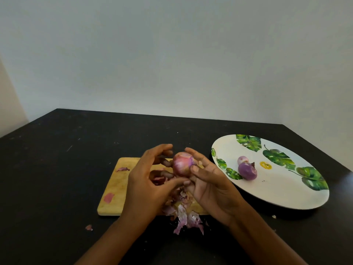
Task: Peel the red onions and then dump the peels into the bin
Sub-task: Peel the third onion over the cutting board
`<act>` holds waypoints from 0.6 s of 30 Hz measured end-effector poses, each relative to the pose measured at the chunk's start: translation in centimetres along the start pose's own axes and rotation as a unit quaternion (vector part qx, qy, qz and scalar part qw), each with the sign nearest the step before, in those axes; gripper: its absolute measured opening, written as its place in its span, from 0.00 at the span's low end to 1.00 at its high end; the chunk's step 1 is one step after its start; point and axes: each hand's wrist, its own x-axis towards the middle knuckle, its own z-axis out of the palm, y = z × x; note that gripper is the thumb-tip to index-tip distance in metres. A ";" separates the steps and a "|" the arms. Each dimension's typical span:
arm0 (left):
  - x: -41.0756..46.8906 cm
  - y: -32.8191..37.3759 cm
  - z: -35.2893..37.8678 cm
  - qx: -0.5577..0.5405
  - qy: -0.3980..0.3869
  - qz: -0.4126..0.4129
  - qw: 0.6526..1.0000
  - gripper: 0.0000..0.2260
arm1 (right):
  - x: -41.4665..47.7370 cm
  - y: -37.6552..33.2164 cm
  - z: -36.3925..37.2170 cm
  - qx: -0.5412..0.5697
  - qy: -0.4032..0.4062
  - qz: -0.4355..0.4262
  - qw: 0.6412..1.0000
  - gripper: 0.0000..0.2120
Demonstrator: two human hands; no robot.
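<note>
Dark bench with a cutting board: we see the onion above the board, cut end upward, clamped by the right hand. The left hand curves its fingers apart at the onion's left side; whether it pinches skin, we cannot tell.

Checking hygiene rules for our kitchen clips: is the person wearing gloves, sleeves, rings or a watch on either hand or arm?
No. The left hand and right hand are bare, with no gloves, and no rings show on the fingers. Both forearms are uncovered down to the bottom edge of the picture: no sleeves, watch or bracelet in view.
</note>
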 end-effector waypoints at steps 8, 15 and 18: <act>0.4 0.4 -0.2 -0.086 0.026 -0.083 0.993 0.12 | 0.2 0.0 -0.3 0.025 0.006 0.013 1.000 0.31; 0.1 -0.1 0.1 -0.089 0.052 -0.081 0.991 0.08 | 0.0 0.5 0.2 -0.005 0.017 0.003 1.000 0.25; -0.1 0.1 0.5 -0.099 0.054 -0.087 0.990 0.08 | 0.1 0.7 0.2 -0.014 0.020 -0.013 1.000 0.31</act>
